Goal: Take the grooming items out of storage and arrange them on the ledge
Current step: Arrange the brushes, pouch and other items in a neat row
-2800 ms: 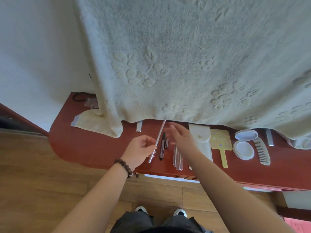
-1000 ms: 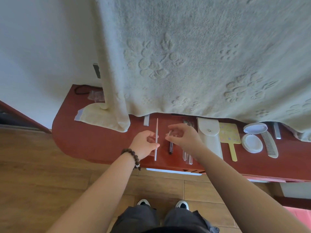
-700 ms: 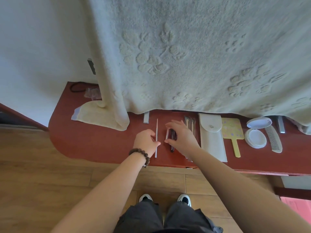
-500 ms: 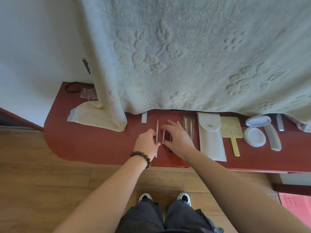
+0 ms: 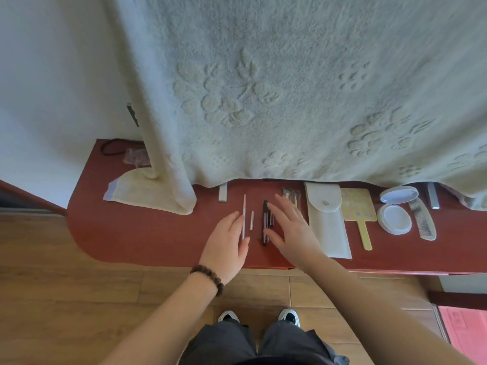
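Along the far left, a plain white wall [image 5: 52, 88] meets a wood-plank floor [image 5: 66, 299]; a dark red ledge [image 5: 147, 238] with a rounded left end runs across to the right edge. On its left rear corner: a dark cord loop [image 5: 112, 148] and a small clear wrapper [image 5: 135, 156], contents not legible. Next, a folded cream cloth [image 5: 139, 192] lying flat, with a large pale embossed floral towel [image 5: 290, 88] hanging over the whole back of the ledge and touching it. Below the towel hem, a short grey metal bar [image 5: 223, 192]. Then a long thin pale stick [image 5: 244, 217], laid front to back, with the left hand [image 5: 226, 248] resting flat, fingers extended and relaxed, its fingertips beside the stick, gripping nothing; a brown bead bracelet [image 5: 208, 277] on that wrist. Just right of the stick, a short pale tube [image 5: 252, 220], apart from it. Then a dark pen-like item [image 5: 265, 222] with a second dark piece close against it. Right hand [image 5: 290, 230] spread open, palm down, fingers splayed beside the dark items, holding nothing. Behind its fingers, a small bundle of thin tools [image 5: 291, 193], partly hidden. Further right, a white snap-flap pouch [image 5: 328, 219]; a yellow hand mirror [image 5: 359, 214], handle toward the front; an open round white compact [image 5: 394, 217], lid tilted back; a pale comb [image 5: 423, 219]; a second grey metal bar [image 5: 433, 196]. At lower centre, dark trousers and two shoes on the floor; at far lower right, a pink mat [image 5: 463, 330].
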Tool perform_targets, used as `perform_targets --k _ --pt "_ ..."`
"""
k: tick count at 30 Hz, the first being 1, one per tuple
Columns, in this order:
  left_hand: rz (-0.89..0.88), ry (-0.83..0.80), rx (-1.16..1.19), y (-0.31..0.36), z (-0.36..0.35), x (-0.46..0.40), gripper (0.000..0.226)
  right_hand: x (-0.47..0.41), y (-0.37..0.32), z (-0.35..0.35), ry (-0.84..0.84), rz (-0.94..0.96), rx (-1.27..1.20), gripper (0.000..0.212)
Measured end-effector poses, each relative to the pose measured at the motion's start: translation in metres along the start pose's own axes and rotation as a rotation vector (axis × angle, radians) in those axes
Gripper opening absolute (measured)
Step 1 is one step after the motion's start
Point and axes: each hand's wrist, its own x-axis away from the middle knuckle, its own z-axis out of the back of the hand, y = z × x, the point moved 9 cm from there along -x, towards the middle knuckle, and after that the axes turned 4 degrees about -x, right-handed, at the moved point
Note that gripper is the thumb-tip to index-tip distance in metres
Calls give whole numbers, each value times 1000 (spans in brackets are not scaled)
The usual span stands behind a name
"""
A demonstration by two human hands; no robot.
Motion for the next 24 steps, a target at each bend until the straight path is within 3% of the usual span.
perform_targets --k 3,7,16,19,24 --pt "-95 -196 -226 9 -28 10 70 19 2 -17 -130 26 166 63" --pt "-93 -307 -384 9 -53 15 74 29 2 -40 -257 10 267 61" --pt "-86 -306 -426 31 -64 1 65 22 8 -45 -293 -19 318 58" --pt "-66 -300 -398 39 -68 -4 60 24 12 -44 -301 -18 304 71" --pt "-23 -243 -345 42 -65 -5 69 22 21 -20 -185 -50 229 61"
